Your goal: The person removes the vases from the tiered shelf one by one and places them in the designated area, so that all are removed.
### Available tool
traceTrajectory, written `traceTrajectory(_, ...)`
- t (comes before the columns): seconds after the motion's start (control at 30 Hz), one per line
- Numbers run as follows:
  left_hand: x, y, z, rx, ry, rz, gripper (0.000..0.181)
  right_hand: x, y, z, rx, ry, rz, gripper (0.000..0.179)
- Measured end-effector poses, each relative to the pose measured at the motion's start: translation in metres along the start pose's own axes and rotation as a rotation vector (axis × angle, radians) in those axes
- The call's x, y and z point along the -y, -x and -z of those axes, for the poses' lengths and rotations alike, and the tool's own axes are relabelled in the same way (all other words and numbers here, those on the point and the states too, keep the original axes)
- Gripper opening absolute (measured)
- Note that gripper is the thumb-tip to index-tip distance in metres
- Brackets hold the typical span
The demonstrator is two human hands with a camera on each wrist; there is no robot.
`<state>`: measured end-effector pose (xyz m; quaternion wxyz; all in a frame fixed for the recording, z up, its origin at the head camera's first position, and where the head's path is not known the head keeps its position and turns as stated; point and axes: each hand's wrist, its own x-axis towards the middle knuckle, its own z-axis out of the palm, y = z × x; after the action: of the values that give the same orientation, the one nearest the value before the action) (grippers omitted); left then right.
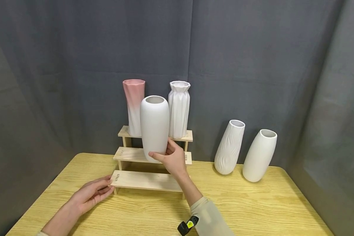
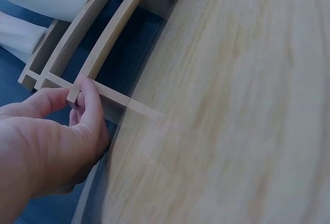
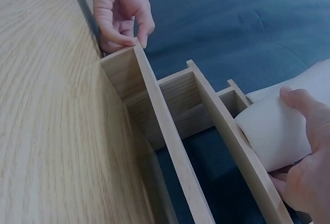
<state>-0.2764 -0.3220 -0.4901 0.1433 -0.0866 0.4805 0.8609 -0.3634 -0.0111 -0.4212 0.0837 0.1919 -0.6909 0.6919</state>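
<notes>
Five vases [image 1: 154, 127], two hands [image 1: 175, 160], one stand [image 1: 147, 181]

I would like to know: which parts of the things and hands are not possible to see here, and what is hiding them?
Head view: right side of the pink vase, partly behind the held white vase.
Head view: some fingers of the right hand, behind the same vase.
Head view: right end of the lowest shelf, partly covered by the right forearm.
Right wrist view: top of the held white vase, cut off by the picture's right edge.
</notes>
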Motion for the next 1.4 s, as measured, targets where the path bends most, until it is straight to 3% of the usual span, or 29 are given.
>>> traceTrajectory(0.4, -0.001, -0.002, -0.003, 0.005, -0.007, 0.001, 0.056, 0.003, 0.002, 0.001, -0.067, 0.023, 0.029, 0.074)
traceTrajectory(0.83, -0.001, -0.001, -0.001, 0.008, 0.008, 0.0, 0.044, 0.007, 0.003, 0.002, -0.025, 0.007, 0.035, 0.07)
traceTrajectory(1.4, 0.0, 0.001, 0.001, 0.011, 0.016, -0.003, 0.028, 0.04, 0.007, 0.013, 0.009, -0.075, 0.054, 0.065)
